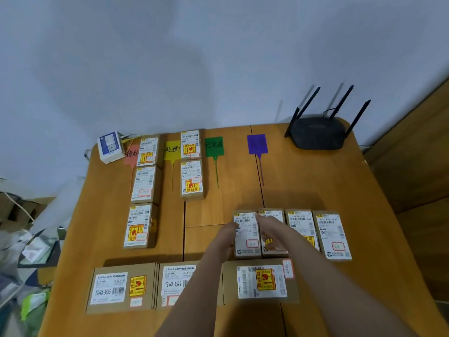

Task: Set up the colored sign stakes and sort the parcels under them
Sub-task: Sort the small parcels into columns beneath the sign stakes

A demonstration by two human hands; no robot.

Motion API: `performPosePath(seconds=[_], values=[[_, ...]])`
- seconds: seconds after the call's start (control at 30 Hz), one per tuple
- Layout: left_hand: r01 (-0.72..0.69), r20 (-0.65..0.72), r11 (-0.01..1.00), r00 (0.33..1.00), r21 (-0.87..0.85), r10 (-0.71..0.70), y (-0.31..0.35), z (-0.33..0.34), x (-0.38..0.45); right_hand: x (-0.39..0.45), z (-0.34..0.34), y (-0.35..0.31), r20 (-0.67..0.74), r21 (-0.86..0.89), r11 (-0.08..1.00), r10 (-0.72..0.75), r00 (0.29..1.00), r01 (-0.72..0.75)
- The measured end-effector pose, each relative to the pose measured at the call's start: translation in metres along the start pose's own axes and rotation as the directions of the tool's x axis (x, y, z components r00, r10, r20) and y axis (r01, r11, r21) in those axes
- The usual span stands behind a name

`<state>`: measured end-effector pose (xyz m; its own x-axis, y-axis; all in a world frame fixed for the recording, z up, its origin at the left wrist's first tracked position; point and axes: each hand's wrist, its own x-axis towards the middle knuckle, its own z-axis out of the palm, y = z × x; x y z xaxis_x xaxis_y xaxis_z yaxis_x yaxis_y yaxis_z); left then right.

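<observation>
Four flat sign stakes lie at the back of the wooden table [315,181]: red [130,155], yellow [172,150], green [214,146] and purple [257,144]. Three small parcels [145,183] form a column by the red sign. Two more parcels [192,180] sit right of the yellow sign. Nothing lies below the green or purple signs. Several small parcels stand in a row at mid-right. My left hand [227,235] presses the left side of the leftmost one [246,235], and my right hand [271,229] holds its right side, covering the neighbouring parcel [274,250]. The held parcel rests on the table.
Three larger boxes [121,287] line the front edge. A black router [317,133] with antennas occupies the back right corner. A white adapter box [110,147] sits at the back left corner. Bags and clutter [29,251] lie on the floor to the left.
</observation>
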<state>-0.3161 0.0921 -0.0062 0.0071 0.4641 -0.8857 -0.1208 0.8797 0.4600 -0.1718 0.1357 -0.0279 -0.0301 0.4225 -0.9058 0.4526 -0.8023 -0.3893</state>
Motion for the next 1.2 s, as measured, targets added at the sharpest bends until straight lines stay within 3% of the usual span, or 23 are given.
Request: performPosePath(seconds=[0.2,0.3,0.43,0.53,0.8,0.93,1.2], values=[[-0.02,-0.003,1.0,1.0,0.014,0.02,-0.001,0.001,0.017,-0.005,0.012,-0.014,-0.011,0.049,0.998,0.031,0.999,-0.031],[-0.053,-0.023,0.998,0.998,0.036,0.054,0.005,-0.006,0.017,-0.002,0.008,-0.019,-0.015,0.172,0.985,-0.029,0.999,0.031],[-0.136,-0.012,0.986,0.99,0.1,0.138,0.021,-0.023,-0.001,-0.022,0.003,-0.032,0.02,0.209,0.972,-0.11,0.994,0.104],[-0.219,0.006,0.974,0.976,0.057,0.219,0.034,-0.035,-0.022,-0.046,-0.002,-0.045,0.013,0.257,0.95,-0.187,0.982,0.178],[-0.55,0.022,0.829,0.832,-0.096,0.555,0.067,-0.052,-0.093,-0.118,-0.009,-0.073,-0.067,0.297,0.854,-0.428,0.901,0.428],[-0.603,0.053,0.785,0.787,-0.141,0.614,0.071,-0.051,-0.114,-0.148,-0.013,-0.068,-0.054,0.341,0.803,-0.502,0.863,0.488],[-0.616,0.149,0.775,0.761,-0.138,0.631,0.052,-0.019,-0.138,-0.189,-0.034,-0.031,-0.11,0.36,0.747,-0.561,0.82,0.559]])
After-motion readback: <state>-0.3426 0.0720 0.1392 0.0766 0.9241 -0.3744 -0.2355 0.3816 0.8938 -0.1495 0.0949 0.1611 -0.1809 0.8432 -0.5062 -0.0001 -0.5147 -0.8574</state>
